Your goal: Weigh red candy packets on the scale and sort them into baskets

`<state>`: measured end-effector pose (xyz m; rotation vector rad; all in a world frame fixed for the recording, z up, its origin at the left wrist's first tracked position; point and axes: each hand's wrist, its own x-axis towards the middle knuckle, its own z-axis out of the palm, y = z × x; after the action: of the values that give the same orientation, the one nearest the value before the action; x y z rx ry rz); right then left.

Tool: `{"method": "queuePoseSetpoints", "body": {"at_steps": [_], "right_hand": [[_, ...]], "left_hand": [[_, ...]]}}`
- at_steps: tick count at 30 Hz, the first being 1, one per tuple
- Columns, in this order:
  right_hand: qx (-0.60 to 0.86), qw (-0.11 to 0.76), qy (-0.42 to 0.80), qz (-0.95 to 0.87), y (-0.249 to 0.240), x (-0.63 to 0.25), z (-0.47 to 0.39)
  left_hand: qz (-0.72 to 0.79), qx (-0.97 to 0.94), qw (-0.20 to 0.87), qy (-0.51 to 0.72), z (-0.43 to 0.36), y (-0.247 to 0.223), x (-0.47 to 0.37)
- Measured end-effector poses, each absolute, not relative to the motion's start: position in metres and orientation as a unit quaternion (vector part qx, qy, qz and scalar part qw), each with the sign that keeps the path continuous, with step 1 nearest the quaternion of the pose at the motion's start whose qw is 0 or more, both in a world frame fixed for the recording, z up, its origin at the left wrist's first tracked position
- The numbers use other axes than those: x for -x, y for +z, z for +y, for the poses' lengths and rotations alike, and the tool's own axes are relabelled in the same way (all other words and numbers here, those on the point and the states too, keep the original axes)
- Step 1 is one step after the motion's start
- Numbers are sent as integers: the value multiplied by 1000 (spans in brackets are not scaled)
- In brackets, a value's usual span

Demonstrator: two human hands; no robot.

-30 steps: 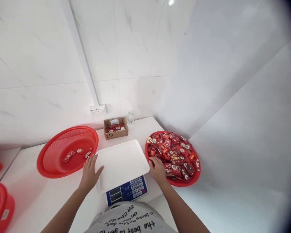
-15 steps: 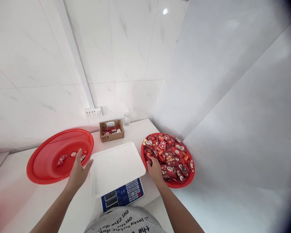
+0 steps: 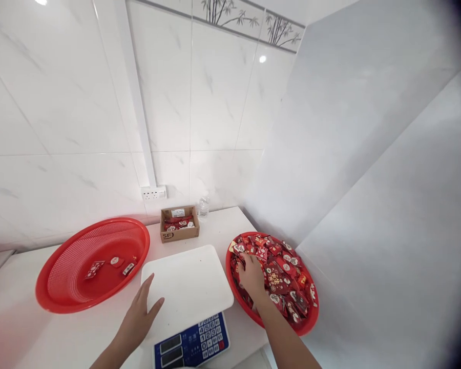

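A blue digital scale (image 3: 194,343) with a white weighing tray (image 3: 186,286) stands in front of me. My left hand (image 3: 138,318) rests open at the tray's near left edge, fingers spread. My right hand (image 3: 250,277) lies palm down on a heap of small red sweet packets (image 3: 288,279) in a red basket (image 3: 261,322) to the right; whether it grips any packet is hidden. A second red mesh basket (image 3: 75,302) on the left holds three red packets (image 3: 111,265).
A small cardboard box (image 3: 179,224) with red packets stands at the back by the tiled wall, a clear bottle (image 3: 203,206) beside it. A wall socket (image 3: 153,193) sits above. A white panel closes off the right side of the white counter (image 3: 46,341).
My right hand moved from the basket's near rim further onto the packet heap. My left hand shifted from the left basket's side to the tray's near edge. The view tilted upward.
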<state>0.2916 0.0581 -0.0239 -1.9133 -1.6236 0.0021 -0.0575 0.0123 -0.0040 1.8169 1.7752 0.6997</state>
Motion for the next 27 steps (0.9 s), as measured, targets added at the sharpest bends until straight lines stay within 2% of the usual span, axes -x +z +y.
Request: {"method": "queuePoseSetpoints", "body": {"at_steps": [3, 7, 10, 20, 27], "right_hand": [[702, 280, -6, -655, -16, -291, 87], [725, 180, 53, -662, -17, -293, 113], [718, 150, 79, -675, -20, -295, 113], [636, 153, 94, -750, -1, -294, 57], [638, 207, 89, -737, 6, -316, 26]], "left_hand": [[652, -667, 250, 257, 11, -3, 58], [656, -667, 260, 242, 9, 3, 58], [658, -667, 264, 230, 7, 4, 60], [662, -665, 273, 212, 14, -1, 63], [644, -682, 270, 218, 20, -5, 59]]}}
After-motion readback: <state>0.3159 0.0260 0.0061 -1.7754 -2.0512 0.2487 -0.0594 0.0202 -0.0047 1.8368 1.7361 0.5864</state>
